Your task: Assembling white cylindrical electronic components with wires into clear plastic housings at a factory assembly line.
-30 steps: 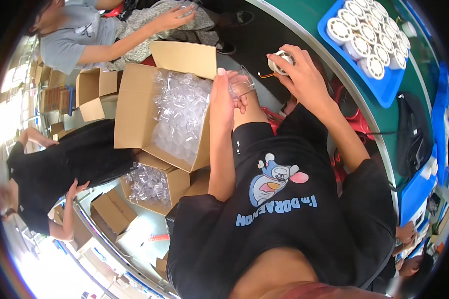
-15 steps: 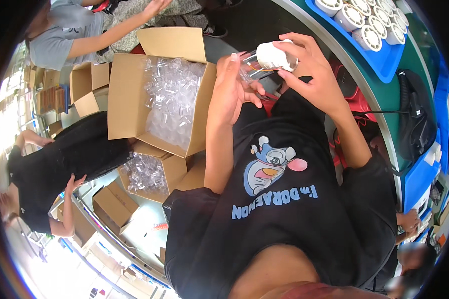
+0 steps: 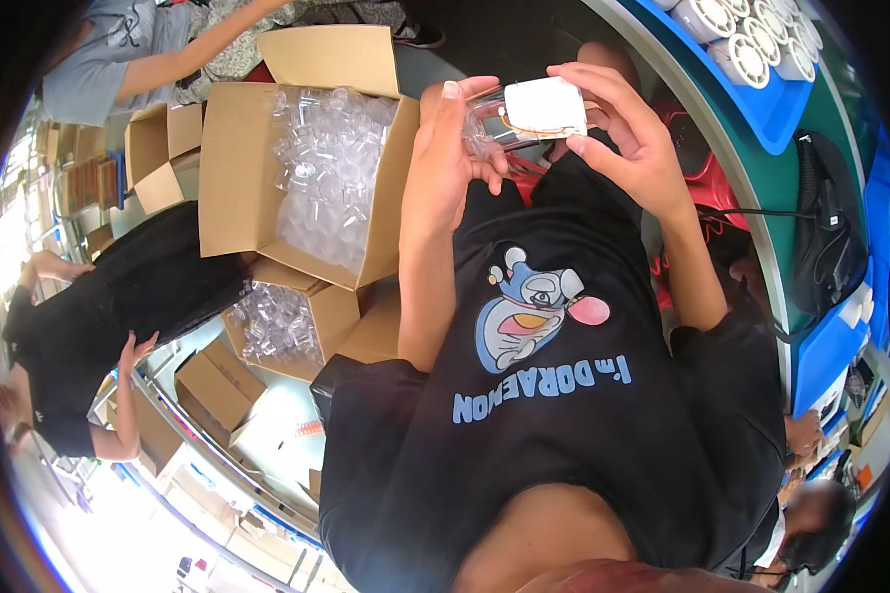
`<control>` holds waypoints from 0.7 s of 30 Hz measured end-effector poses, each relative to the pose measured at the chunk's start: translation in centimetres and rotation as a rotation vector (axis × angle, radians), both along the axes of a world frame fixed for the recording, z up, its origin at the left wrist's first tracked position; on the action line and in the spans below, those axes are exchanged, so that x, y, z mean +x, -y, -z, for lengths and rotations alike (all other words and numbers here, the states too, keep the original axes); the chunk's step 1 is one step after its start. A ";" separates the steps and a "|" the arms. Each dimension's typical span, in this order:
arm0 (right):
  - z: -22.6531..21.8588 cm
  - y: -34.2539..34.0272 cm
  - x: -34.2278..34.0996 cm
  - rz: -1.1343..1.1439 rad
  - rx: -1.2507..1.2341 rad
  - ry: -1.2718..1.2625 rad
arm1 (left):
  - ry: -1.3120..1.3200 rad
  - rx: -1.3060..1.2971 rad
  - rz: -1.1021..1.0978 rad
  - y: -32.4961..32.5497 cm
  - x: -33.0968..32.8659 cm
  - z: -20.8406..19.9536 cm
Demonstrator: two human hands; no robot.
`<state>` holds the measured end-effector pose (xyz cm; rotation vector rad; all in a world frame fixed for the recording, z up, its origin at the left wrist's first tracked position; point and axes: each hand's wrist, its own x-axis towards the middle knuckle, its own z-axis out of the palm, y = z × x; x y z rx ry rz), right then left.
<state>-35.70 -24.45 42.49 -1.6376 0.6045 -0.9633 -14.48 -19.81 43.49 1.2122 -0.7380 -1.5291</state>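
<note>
My left hand (image 3: 443,148) is closed around the left end of a clear plastic cup (image 3: 483,127), with the fingers curled under it. A white cylindrical part (image 3: 544,105) with thin red and yellow wires along its lower side lies sideways between my hands, at least partly within the clear cup. My right hand (image 3: 631,138) grips the right end of the white part, thumb below and fingers above. How deep the part sits in the cup I cannot tell.
A cardboard box (image 3: 235,178) full of clear plastic cups stands at left, with a smaller box (image 3: 341,321) of cups beside it. On the green table (image 3: 776,183) at right, a blue tray (image 3: 773,124) holds several white round parts. Other people are close by on both sides.
The white part has turned from tilted to nearly level, and its wires now face me along the lower side. Both hands remain on the pieces.
</note>
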 end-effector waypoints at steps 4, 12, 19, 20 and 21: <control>0.2 -0.3 0.1 -0.009 0.206 0.095 | -0.072 0.049 0.002 -0.6 -0.5 -0.8; 1.0 -1.5 1.4 0.018 0.401 0.276 | -0.063 -0.080 0.020 -1.5 -2.5 -0.6; 1.0 -2.7 2.3 0.104 0.564 0.386 | -0.086 -0.078 -0.038 -1.8 -3.2 -0.1; 0.9 -2.8 2.4 0.114 0.595 0.405 | -0.094 -0.081 -0.049 -1.9 -3.3 0.0; 0.9 -2.8 2.5 0.114 0.594 0.403 | -0.105 -0.084 -0.058 -1.8 -3.4 0.1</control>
